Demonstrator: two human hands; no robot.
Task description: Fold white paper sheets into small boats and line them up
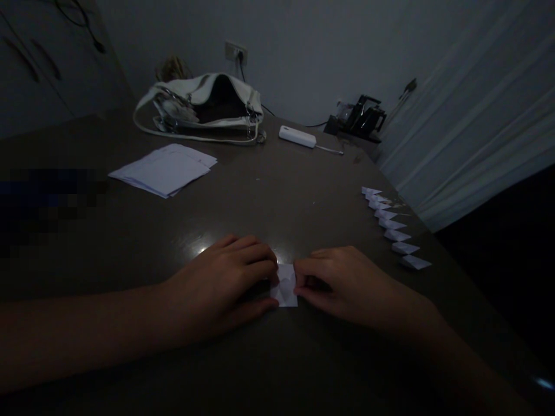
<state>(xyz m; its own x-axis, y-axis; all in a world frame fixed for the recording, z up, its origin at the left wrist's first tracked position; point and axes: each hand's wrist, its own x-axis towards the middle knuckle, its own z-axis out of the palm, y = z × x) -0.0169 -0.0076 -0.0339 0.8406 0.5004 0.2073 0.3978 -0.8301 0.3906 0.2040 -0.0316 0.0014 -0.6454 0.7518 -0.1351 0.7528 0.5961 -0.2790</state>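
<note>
A small folded piece of white paper [286,286] lies on the dark table [277,190] close to me. My left hand [225,283] rests over its left edge with fingers curled together, pressing it down. My right hand [342,283] pinches its right edge between thumb and fingers. Both hands touch the same piece, which shows creases between them.
A row of several folded white paper pieces [395,226] runs along the table's right edge. A stack of white sheets [165,169] lies at the left. Behind it sit a white handbag [203,107], a white power bank [297,136] with cable, and a black device [362,118].
</note>
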